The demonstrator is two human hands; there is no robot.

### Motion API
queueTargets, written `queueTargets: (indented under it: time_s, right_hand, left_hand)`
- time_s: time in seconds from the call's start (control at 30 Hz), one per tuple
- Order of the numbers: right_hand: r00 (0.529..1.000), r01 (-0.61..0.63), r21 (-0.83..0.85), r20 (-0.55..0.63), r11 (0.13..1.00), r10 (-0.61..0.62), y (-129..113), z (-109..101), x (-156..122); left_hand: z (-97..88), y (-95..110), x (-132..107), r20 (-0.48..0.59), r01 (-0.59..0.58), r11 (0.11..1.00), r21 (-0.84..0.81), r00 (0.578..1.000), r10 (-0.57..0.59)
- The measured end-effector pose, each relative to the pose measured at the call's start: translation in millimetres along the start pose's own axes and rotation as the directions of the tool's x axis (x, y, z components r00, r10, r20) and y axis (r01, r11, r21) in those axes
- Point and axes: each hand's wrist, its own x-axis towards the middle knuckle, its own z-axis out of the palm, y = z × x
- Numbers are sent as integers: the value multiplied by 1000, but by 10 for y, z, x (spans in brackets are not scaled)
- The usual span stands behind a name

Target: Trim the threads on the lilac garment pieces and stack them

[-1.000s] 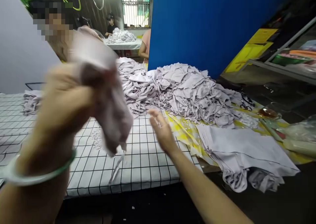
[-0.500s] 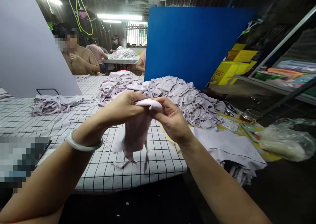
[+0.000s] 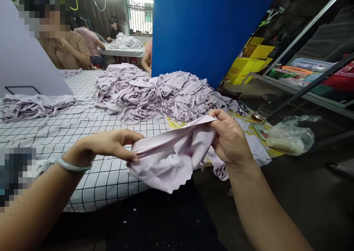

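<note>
A pale lilac fabric piece with a wavy cut edge is stretched between my hands above the table's front edge. My left hand, a pale bangle on its wrist, pinches the left end between thumb and fingers. At the upper right corner, my right hand is closed on the cloth with its fingers curled. Behind it lies a large heap of similar lilac pieces. More cloth pieces lie at the table's right edge, partly behind my right hand.
The checked tablecloth covers the table. A smaller cloth pile lies left, below a pale panel. A blue panel stands behind the heap. A glass and a plastic bag sit right. A co-worker sits across.
My hands have moved apart, the right one rightward, and the bunched cloth is now spread out between them. The view has shifted down and to the right.
</note>
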Motion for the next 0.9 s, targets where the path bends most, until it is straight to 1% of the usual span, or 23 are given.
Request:
queueTargets:
  time_s: [0.07, 0.13, 0.17, 0.2, 0.23, 0.3, 0.33, 0.37, 0.43, 0.5, 0.53, 0.6, 0.63, 0.67, 0.7, 0.73, 0.77, 0.8, 0.83, 0.87, 0.9]
  right_hand:
    - [998, 17, -25, -55, 1000, -18, 185, -109, 54]
    - [992, 33, -65, -122, 997, -41, 481, -200, 163]
    - [990, -8, -73, -142, 997, -2, 656, -238, 224]
    - [987, -86, -68, -145, 994, 76, 836, -273, 279]
    - [975, -187, -53, -129, 981, 179, 1008, -306, 324]
    - [926, -375, -18, -64, 927, 373, 1280, -374, 374]
    - [903, -428, -6, -33, 904, 428, 1364, -410, 381]
    - [893, -450, 1, -12, 893, 450, 1410, -448, 380]
    - [886, -463, 33, 13, 886, 463, 1402, -523, 372]
    - [880, -475, 90, 45, 875, 473, 1314, -575, 368]
    - [879, -478, 120, 59, 870, 474, 1262, -583, 366]
    - [884, -468, 172, 76, 867, 462, 1179, -548, 355]
    - [891, -453, 188, 80, 871, 446, 1153, -502, 342]
    - [901, -433, 200, 86, 879, 425, 1138, -438, 322]
    - [912, -409, 207, 95, 889, 398, 1130, -359, 295]
    - [922, -385, 210, 113, 899, 369, 1127, -269, 259]
    - [931, -360, 208, 141, 910, 336, 1122, -173, 215]
    - [937, -332, 199, 180, 922, 299, 1113, -75, 163]
    - [939, -301, 179, 226, 937, 258, 1096, 19, 105]
    - [937, -261, 142, 274, 955, 215, 1070, 107, 42]
    - [934, -200, 84, 316, 976, 165, 1038, 184, -24]
  left_hand:
    - [-101, -63, -71, -95, 29, 992, -125, 995, -41]
    - [-216, -159, -48, -202, 73, 980, -183, 973, -110]
    - [-266, -237, -2, -255, 96, 977, -190, 956, -143]
    - [-305, -337, 62, -306, 115, 976, -186, 937, -168]
    - [-332, -454, 133, -352, 124, 976, -177, 918, -181]
    - [-348, -707, 261, -432, 105, 980, -169, 886, -169]
    - [-344, -822, 303, -450, 81, 980, -180, 880, -155]
    - [-338, -917, 327, -450, 54, 978, -202, 882, -142]
    - [-344, -1033, 331, -427, 0, 964, -268, 896, -118]
    - [-390, -1056, 322, -418, -42, 942, -332, 902, -107]
    - [-424, -1044, 332, -427, -56, 935, -351, 898, -107]
    - [-478, -997, 395, -471, -55, 939, -339, 874, -119]
    - [-479, -965, 445, -531, -43, 955, -295, 838, -127]
    - [-450, -930, 502, -627, -27, 975, -219, 770, -119]
    - [-384, -892, 557, -741, -9, 993, -115, 667, -80]
    - [-280, -850, 604, -841, 13, 1000, 2, 540, -5]
    - [-139, -807, 639, -906, 33, 992, 119, 413, 95]
    - [30, -765, 659, -923, 34, 975, 220, 331, 197]
    - [217, -728, 666, -905, 8, 958, 285, 331, 266]
    - [408, -697, 662, -870, -45, 948, 315, 385, 307]
    - [588, -674, 651, -832, -107, 945, 308, 452, 322]
